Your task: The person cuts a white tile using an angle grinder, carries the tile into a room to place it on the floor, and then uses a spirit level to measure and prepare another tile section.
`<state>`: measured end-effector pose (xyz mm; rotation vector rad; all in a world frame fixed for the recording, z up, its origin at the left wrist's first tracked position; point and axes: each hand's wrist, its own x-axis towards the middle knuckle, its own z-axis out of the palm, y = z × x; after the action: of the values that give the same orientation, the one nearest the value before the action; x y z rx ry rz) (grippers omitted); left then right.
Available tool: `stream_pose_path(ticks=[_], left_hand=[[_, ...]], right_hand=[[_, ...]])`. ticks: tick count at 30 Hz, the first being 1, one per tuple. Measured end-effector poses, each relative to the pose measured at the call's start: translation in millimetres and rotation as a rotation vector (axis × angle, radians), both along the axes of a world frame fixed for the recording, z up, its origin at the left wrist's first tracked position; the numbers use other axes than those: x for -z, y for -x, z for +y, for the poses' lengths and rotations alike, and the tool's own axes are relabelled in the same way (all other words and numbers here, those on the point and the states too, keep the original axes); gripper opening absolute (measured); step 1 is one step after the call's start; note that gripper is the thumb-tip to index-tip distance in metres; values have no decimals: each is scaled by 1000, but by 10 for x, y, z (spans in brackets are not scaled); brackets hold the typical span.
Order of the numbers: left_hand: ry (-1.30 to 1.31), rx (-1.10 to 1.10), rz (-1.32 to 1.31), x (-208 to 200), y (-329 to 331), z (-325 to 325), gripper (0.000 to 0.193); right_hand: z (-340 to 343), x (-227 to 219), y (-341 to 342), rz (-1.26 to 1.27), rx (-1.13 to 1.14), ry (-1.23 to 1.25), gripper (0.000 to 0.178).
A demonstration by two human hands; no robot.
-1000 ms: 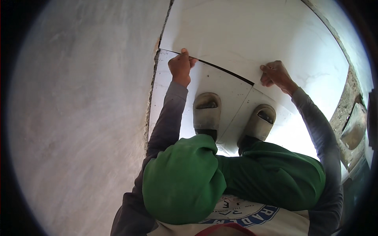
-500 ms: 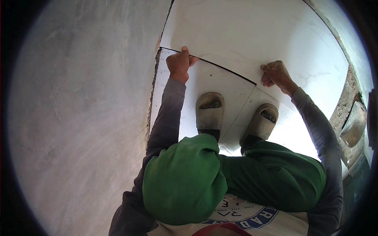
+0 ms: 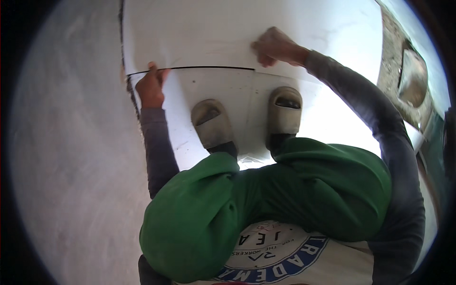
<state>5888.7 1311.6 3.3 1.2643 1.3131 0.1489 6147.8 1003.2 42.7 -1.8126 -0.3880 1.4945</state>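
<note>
A large pale floor tile [image 3: 204,33] lies in front of me, with a dark gap along its near edge. My left hand [image 3: 151,89] is closed at the left part of that edge, thumb on top of the tile and fingers at the gap; how far they reach under it is hidden. Farther right, my right hand [image 3: 277,46] is curled into a fist over the same tile. I see nothing in it, and whether it touches the surface I cannot tell. Nearer tiles [image 3: 240,97] lie under my feet.
Dusty slide sandals [image 3: 213,124] are on my feet. A grey plastered surface [image 3: 71,142] borders the tiles on the left, along a rough joint. At the far right, a light slab piece [image 3: 413,78] lies on a rough strip beside a pale wall.
The view has shifted and turned, so tiles and feet appear farther left. My left hand stays at the tile edge. My right fist has moved a little farther out over the tile.
</note>
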Motion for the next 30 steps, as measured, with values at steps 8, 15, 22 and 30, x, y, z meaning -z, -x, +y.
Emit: stream_pose_path(ticks=[8,15,22,30], left_hand=[[142,-34,-106,172,27,142,28],[168,-152,7,129,-20,182,28],[157,-284,-85,-117,-206,-26,29],[221,-222,-155,225,64,257,27]], right_hand=[[-67,-81,-66,10,7,95,28],[685,-208,680,100,-330,-108,22],[105,68,-26,203,-32,-243,26],[-281,108,-371,-2,121,-89,24]])
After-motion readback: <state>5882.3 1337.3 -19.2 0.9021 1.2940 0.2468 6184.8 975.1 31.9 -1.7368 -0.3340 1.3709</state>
